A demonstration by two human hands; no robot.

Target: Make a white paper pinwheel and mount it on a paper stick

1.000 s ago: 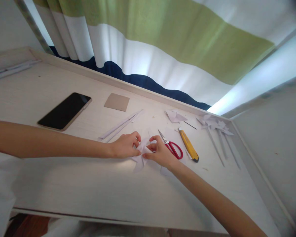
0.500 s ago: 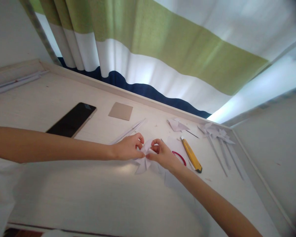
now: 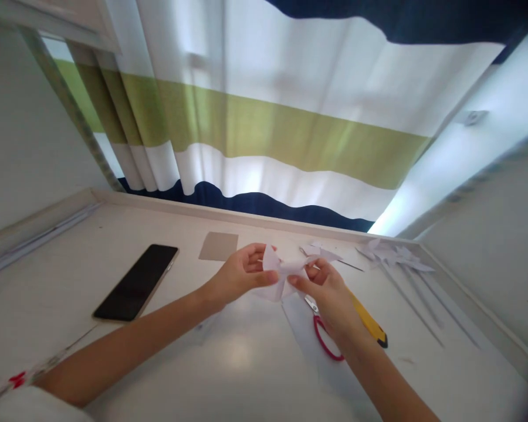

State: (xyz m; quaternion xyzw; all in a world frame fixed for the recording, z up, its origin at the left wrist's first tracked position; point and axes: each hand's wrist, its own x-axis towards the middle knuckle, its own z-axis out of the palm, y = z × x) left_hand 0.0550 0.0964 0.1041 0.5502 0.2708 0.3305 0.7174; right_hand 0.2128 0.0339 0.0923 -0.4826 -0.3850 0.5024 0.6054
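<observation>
A white paper pinwheel (image 3: 286,268) is held up over the table between my two hands. My left hand (image 3: 245,271) is closed on its left side, thumb in front and fingers behind. On the right, my right hand (image 3: 328,287) pinches it near the centre with the thumb. Below my right hand lie scissors with red handles (image 3: 320,339), partly covered by the hand. A yellow utility knife (image 3: 368,321) sits just behind my right wrist, its front end hidden.
A black phone (image 3: 136,282) lies to the left and a square grey card (image 3: 219,246) stands out farther back. Finished-looking paper pinwheels on sticks (image 3: 389,255) rest at the back right. Another folded paper piece (image 3: 320,252) lies by a thin dark stick. A raised rim (image 3: 264,220) borders the table.
Both hands have lifted the pinwheel off the table and tilted it up. My view has risen, showing more curtain. The scissors show more fully now.
</observation>
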